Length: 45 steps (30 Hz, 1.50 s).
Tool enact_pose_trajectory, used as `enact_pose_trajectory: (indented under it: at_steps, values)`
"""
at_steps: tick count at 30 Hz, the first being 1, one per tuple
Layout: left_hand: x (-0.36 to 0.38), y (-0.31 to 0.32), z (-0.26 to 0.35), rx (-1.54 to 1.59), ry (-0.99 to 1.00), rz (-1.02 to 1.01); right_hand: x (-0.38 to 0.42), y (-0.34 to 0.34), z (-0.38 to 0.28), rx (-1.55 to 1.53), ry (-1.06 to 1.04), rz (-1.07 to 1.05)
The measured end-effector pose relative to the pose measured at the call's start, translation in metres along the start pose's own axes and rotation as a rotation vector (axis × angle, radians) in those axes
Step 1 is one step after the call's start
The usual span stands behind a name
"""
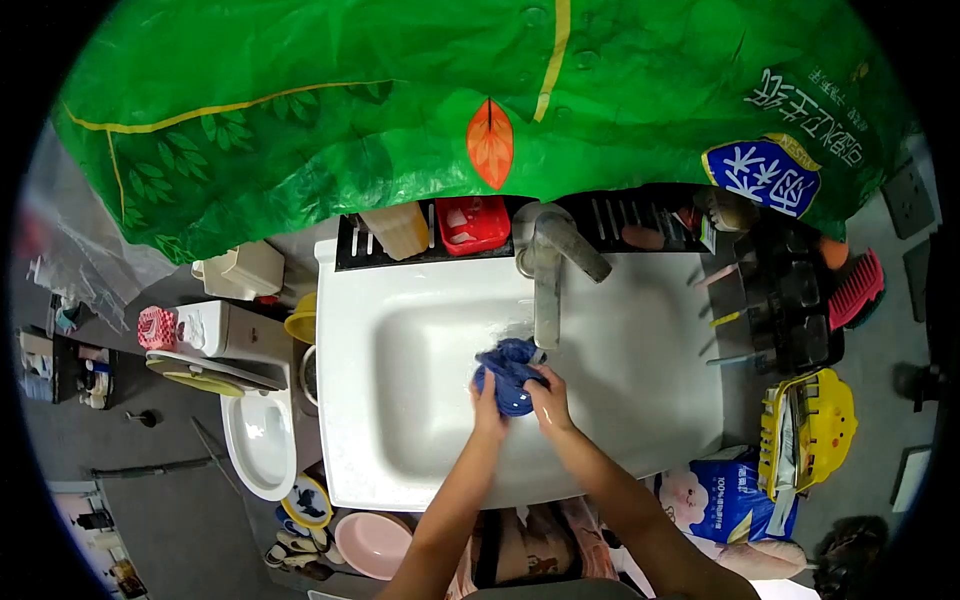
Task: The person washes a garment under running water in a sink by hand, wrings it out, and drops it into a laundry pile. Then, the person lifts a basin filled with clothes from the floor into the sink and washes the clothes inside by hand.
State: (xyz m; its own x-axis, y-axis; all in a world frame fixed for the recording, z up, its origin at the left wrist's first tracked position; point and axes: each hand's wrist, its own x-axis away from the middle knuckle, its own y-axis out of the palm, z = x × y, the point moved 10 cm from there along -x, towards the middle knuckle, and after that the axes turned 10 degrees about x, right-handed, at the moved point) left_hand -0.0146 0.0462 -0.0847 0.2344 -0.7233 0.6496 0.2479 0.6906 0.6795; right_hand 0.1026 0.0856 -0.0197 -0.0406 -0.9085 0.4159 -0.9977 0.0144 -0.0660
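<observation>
A wet, bunched-up blue cloth [512, 372] is gripped between my two hands over the white sink basin [420, 440]. My left hand [487, 408] closes on the cloth's left side, and my right hand [549, 398] closes on its right side. Some fingers are hidden behind the folds. Directly above the cloth is the spout of the grey faucet [547, 290], its lower end close to the fabric. Whether water is running cannot be made out clearly.
A green plastic sheet [350, 130] hangs behind the sink. A red soap box [473, 223] sits on the back ledge. To the right are a black toothbrush holder [790, 300] and yellow basket [840, 425]; to the left, a toilet [262, 440] and pink basin [373, 545].
</observation>
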Motion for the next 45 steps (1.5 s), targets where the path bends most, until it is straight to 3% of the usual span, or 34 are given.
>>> enact_pose_trajectory:
  at_steps: [2,5,7,8,12,15,16,19,22,28,32,35,38,40,43,44,45]
  values:
    - [-0.001,0.038,-0.033,0.302,-0.297,-0.249,0.008,0.004,0.009,-0.206,0.135,-0.056]
    - [0.008,0.076,-0.038,0.364,-0.366,-0.516,0.017,0.002,0.022,-0.441,0.390,-0.154]
    - [0.000,0.078,-0.045,0.313,-0.378,-0.527,0.017,-0.005,0.035,-0.545,0.464,-0.183]
    - [-0.003,0.076,-0.050,0.294,-0.401,-0.501,0.015,-0.017,0.034,-0.444,0.428,-0.228]
    - [-0.021,0.061,-0.063,0.217,-0.364,-0.296,0.002,-0.083,0.027,0.260,0.265,0.084]
    - [-0.034,0.048,-0.052,0.179,-0.199,-0.195,0.002,-0.099,-0.039,0.549,-0.193,0.169]
    - [-0.036,0.043,-0.046,0.156,-0.163,-0.179,0.001,-0.101,-0.059,0.565,-0.258,0.176]
    - [-0.035,0.029,-0.033,0.149,-0.074,-0.071,0.015,-0.084,-0.160,0.780,-0.739,0.292]
    - [-0.033,0.019,-0.027,0.214,-0.043,0.026,0.032,-0.067,-0.227,0.880,-0.930,0.441]
    - [-0.022,0.029,-0.017,0.148,0.067,0.091,0.033,-0.045,-0.267,1.173,-1.071,0.605]
    - [-0.019,0.030,-0.019,0.107,0.107,0.080,0.030,-0.038,-0.250,1.321,-1.089,0.630]
    - [-0.015,0.030,-0.015,0.109,0.110,0.070,0.022,-0.039,-0.223,1.391,-1.012,0.484]
    - [-0.006,0.035,-0.006,0.092,0.093,0.038,0.050,-0.040,-0.176,1.271,-0.962,0.322]
    - [0.006,0.041,-0.001,0.084,0.074,0.009,0.052,-0.017,-0.104,1.246,-0.794,-0.049]
    - [0.017,0.042,0.001,0.083,0.035,-0.114,0.038,-0.008,-0.054,0.984,-0.584,-0.141]
    - [0.018,0.040,0.002,0.101,0.026,-0.163,0.031,-0.008,-0.056,0.960,-0.589,-0.072]
    - [0.019,0.040,0.006,0.122,0.018,-0.212,0.022,0.003,-0.055,0.955,-0.525,-0.217]
